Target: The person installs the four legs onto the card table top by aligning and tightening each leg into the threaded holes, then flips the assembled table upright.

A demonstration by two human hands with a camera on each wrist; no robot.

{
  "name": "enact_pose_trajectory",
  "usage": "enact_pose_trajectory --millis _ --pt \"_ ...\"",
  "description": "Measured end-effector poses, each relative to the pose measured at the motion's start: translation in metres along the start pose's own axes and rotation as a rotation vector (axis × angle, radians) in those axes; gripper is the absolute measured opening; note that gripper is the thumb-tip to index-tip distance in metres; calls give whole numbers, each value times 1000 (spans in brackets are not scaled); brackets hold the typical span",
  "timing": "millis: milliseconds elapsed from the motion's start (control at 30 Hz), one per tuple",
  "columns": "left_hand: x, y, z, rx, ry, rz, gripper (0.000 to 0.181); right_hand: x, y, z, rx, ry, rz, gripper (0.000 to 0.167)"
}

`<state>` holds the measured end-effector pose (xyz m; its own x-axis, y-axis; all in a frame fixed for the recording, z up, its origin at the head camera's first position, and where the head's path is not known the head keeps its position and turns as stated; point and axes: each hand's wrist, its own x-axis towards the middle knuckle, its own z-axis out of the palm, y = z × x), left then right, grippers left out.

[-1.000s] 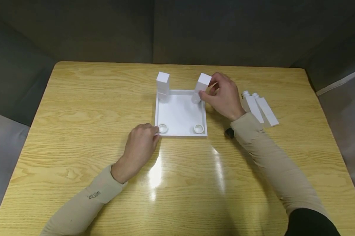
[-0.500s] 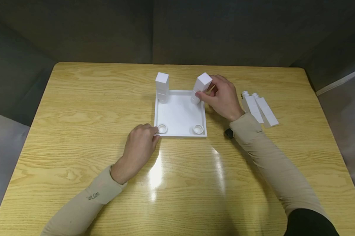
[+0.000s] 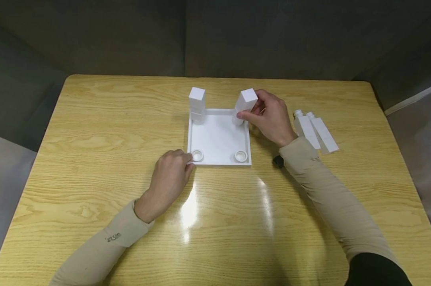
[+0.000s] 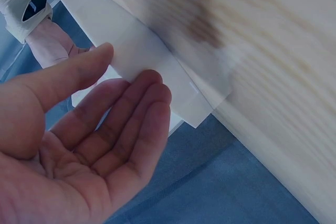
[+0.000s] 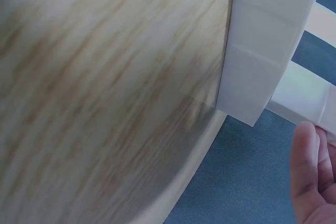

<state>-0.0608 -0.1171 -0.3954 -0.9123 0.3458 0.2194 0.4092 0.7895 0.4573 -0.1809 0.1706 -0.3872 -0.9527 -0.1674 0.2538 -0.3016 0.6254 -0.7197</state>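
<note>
Left sleeve: [image 3: 104, 246] I see it reach up from the lower left, forearm slanting in over the table [image 3: 219, 226].
Left hand: [image 3: 168, 179] holding the tray's near-left corner between thumb and fingers, knuckles up; I read no shift here over the last second.
Far-left post: [image 3: 197, 104] upright in its corner, untouched, its place steady; I judge it already seated.
Near-left ring: [image 3: 197, 155] bare of any post, just beside the left fingertips.
Tray: [image 3: 219, 139] flat on the table, walls up, its place practically unchanged on my feed.
Near-right ring: [image 3: 241, 156] also without a post, so I count half the corners still to fill.
Far-right post: [image 3: 247, 102] its square top has turned clockwise over the last second, seen from above. To me that means it is being screwed into its corner; it leans right, and I cannot tell how deep it sits.
Right hand: [image 3: 274, 117] pinching that post, thumb in front and fingers behind; the thumb has slid slightly leftward with the turn.
Right sleeve: [image 3: 337, 210] runs in from the lower right, wrist bent toward the tray.
Loose posts: [image 3: 324, 135] two, lying side by side on the table beyond the right wrist, narrow ringed ends pointing away from me.
</note>
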Motion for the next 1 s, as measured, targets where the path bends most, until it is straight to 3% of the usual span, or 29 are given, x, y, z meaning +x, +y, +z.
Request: enact_pose_trajectory --millis 567,1000 --pt "2 0 0 5 -3 4 10 1 0 0 49 1 23 38" --pt "1 1 0 -2 -6 -10 11 0 3 1 31 29 20 29"
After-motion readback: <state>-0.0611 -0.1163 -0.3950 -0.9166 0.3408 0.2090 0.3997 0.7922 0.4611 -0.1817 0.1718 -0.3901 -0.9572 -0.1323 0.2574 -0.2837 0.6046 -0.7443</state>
